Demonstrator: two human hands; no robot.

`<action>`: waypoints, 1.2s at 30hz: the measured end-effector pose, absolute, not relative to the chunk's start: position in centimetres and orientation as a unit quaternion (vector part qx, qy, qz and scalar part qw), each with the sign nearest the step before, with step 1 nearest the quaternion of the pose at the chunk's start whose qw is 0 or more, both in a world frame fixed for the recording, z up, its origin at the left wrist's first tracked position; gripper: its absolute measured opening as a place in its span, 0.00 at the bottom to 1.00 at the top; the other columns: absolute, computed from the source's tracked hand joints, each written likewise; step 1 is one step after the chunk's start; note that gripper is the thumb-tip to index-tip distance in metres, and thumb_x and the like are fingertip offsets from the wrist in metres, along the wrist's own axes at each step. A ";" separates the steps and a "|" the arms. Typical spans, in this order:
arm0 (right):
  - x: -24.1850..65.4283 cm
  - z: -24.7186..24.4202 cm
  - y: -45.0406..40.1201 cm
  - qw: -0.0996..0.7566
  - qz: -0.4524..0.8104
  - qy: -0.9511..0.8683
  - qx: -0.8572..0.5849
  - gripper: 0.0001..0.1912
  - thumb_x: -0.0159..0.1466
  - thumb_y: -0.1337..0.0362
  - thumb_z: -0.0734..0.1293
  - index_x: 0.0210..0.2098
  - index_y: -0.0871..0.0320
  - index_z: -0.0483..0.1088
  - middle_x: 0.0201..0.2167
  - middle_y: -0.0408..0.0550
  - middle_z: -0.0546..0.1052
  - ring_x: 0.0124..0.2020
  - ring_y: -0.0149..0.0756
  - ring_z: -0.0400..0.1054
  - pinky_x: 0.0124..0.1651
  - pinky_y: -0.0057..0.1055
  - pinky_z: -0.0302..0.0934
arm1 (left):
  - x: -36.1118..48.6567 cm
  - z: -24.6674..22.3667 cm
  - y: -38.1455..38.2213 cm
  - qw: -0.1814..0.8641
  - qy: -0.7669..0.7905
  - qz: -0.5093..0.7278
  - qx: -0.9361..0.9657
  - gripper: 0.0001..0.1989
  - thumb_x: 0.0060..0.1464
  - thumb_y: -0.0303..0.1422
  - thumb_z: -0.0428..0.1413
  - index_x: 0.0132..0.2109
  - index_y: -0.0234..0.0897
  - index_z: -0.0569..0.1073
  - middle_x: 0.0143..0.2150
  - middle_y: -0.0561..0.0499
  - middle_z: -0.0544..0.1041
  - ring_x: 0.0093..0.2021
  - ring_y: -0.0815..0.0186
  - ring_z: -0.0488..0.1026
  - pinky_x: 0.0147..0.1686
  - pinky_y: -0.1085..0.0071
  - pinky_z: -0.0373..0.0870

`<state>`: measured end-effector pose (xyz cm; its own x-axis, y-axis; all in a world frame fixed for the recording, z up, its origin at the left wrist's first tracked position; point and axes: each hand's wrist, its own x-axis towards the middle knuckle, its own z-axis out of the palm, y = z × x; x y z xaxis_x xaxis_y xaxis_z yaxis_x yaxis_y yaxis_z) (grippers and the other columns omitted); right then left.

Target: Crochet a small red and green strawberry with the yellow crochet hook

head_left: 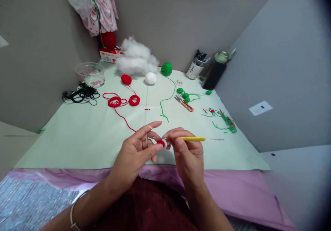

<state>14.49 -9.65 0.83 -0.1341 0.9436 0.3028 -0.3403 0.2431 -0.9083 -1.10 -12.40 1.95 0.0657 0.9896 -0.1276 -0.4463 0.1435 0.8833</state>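
Note:
Between thumb and fingers, my left hand (138, 150) pinches a small red and white crochet piece (161, 143). White yarn loops over its raised index finger and runs down past the other fingers. My right hand (187, 151) is closed around a crochet hook (193, 139) with a yellow handle and metal ends. The hook's left end meets the crochet piece; its other end points right, over the table. Just beyond my hands lie the red yarn strand (122, 117) and tiny red snippets (147, 109). My fingers partly cover the piece, so its stitches are hard to make out.
White stuffing (137, 57) is heaped at the back beside a white yarn ball (150, 78), red ball (126, 79) and green ball (167, 69). Orange thread snips (184, 103) lie right of centre. Yarn scraps (226, 120), black cord (81, 94) and a plastic tub (90, 74) flank the sides.

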 end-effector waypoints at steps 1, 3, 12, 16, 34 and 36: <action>14.3 0.7 -9.6 0.593 0.543 -0.517 -0.294 0.07 0.71 0.61 0.70 0.40 0.51 0.82 0.35 0.45 0.79 0.33 0.30 0.71 0.38 0.30 0.66 | -1.1 1.9 -12.2 0.655 0.392 0.555 0.330 0.22 0.56 0.32 0.70 0.57 0.50 0.82 0.39 0.57 0.79 0.23 0.79 0.70 0.30 0.77 0.69; 14.1 0.6 -9.5 0.601 0.547 -0.500 -0.300 0.07 0.70 0.61 0.71 0.39 0.52 0.83 0.35 0.44 0.80 0.32 0.30 0.71 0.37 0.29 0.66 | -1.1 1.8 -12.0 0.674 0.387 0.553 0.300 0.18 0.56 0.33 0.70 0.55 0.47 0.83 0.39 0.56 0.80 0.20 0.82 0.69 0.31 0.77 0.69; 14.1 1.3 -9.6 0.595 0.617 -0.441 -0.266 0.09 0.71 0.59 0.69 0.37 0.54 0.80 0.32 0.45 0.81 0.28 0.29 0.71 0.34 0.28 0.68 | -1.4 2.4 -12.4 0.708 0.351 0.548 0.274 0.15 0.59 0.34 0.68 0.53 0.44 0.84 0.35 0.54 0.78 0.34 0.70 0.79 0.41 0.74 0.74; 14.7 1.7 -10.1 0.593 0.582 -0.494 -0.256 0.11 0.74 0.60 0.65 0.39 0.54 0.78 0.34 0.45 0.82 0.29 0.31 0.73 0.34 0.30 0.69 | -1.6 2.6 -12.9 0.683 0.361 0.544 0.328 0.14 0.61 0.35 0.66 0.54 0.46 0.83 0.34 0.55 0.77 0.33 0.71 0.77 0.42 0.73 0.73; 14.4 1.0 -10.3 0.605 0.334 -0.653 -0.311 0.13 0.73 0.69 0.63 0.46 0.50 0.79 0.35 0.47 0.79 0.35 0.37 0.73 0.38 0.38 0.70 | -2.1 2.2 -11.9 0.734 0.367 0.523 0.231 0.23 0.56 0.34 0.69 0.59 0.42 0.81 0.36 0.53 0.78 0.36 0.70 0.71 0.40 0.74 0.67; 14.2 1.1 -10.1 0.598 0.366 -0.644 -0.308 0.12 0.73 0.68 0.64 0.44 0.51 0.80 0.37 0.47 0.80 0.37 0.37 0.74 0.39 0.38 0.71 | -1.9 2.2 -12.0 0.702 0.383 0.539 0.264 0.22 0.55 0.33 0.70 0.58 0.44 0.81 0.36 0.53 0.78 0.36 0.70 0.71 0.40 0.74 0.67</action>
<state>14.18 -10.15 1.06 -0.0962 0.8334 0.5443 -0.0404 0.5431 -0.8387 -1.86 -11.97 2.24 0.1250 0.9594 -0.2528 -0.5543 0.2788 0.7843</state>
